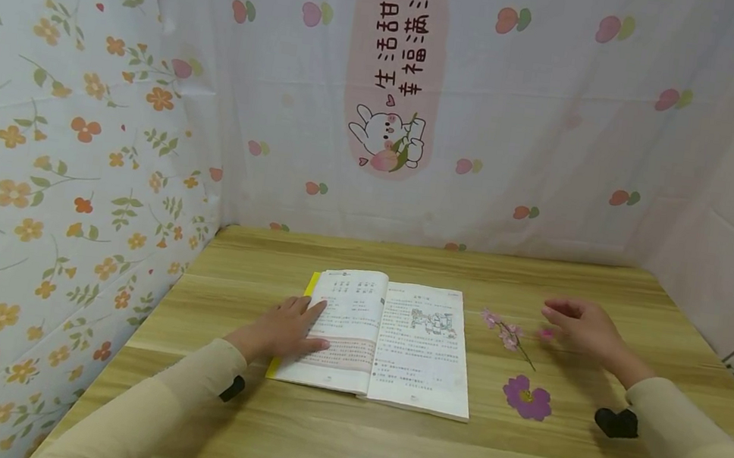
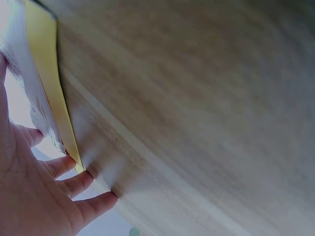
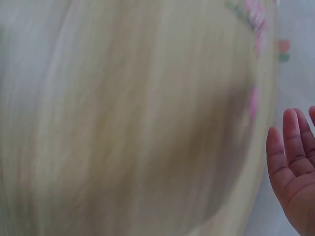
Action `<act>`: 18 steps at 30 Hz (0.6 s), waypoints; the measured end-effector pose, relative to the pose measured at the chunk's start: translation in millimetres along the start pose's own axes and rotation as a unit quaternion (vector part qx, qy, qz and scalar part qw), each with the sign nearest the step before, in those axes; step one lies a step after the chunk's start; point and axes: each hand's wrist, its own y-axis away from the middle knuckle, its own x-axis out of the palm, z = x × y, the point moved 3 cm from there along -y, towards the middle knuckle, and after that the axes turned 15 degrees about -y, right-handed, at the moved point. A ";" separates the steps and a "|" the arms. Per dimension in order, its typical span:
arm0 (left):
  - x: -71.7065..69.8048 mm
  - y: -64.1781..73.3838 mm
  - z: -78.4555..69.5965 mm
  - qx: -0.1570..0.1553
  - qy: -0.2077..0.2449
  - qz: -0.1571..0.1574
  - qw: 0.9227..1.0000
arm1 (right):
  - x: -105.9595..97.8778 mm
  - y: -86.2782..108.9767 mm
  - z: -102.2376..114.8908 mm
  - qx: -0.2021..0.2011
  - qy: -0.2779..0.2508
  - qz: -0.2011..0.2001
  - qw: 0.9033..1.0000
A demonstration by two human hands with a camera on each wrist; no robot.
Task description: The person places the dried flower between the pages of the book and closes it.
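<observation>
An open book with printed pages and a yellow cover edge lies flat on the table. My left hand rests on its left page with fingers spread; in the left wrist view the fingertips reach the book's yellow edge. Over the right side of the table, my right hand is raised with loosely bent fingers and holds nothing visible. Just beside its fingertips lies a small pink flower, partly hidden. A pressed pink blossom sprig lies between book and right hand, and a flat purple flower lies nearer.
The wood-grain table meets a white curtain with printed tulips, a rabbit and lettering at the back. A cloth with orange flowers hangs along the left. A black heart-shaped piece shows beside the right sleeve.
</observation>
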 end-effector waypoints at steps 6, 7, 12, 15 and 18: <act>-0.4 0.1 -0.4 0.000 -0.011 0.000 1.000 | -12.3 -0.2 -24.4 0.014 -0.049 0.025 0.998; -0.8 0.3 -0.5 -0.001 -0.013 0.000 1.000 | -13.2 -0.3 -26.8 0.016 -0.054 0.026 0.998; -2.1 0.9 -1.4 -0.001 -0.020 0.000 1.000 | -13.5 -2.4 -35.2 0.026 -0.048 0.023 0.998; -2.3 1.4 -1.7 0.003 -0.014 -0.002 1.000 | -10.6 -4.1 -39.8 0.038 -0.025 0.022 0.999; -2.3 1.8 -1.3 0.007 -0.005 -0.001 1.000 | -7.7 -5.3 -41.5 0.033 0.001 0.020 0.999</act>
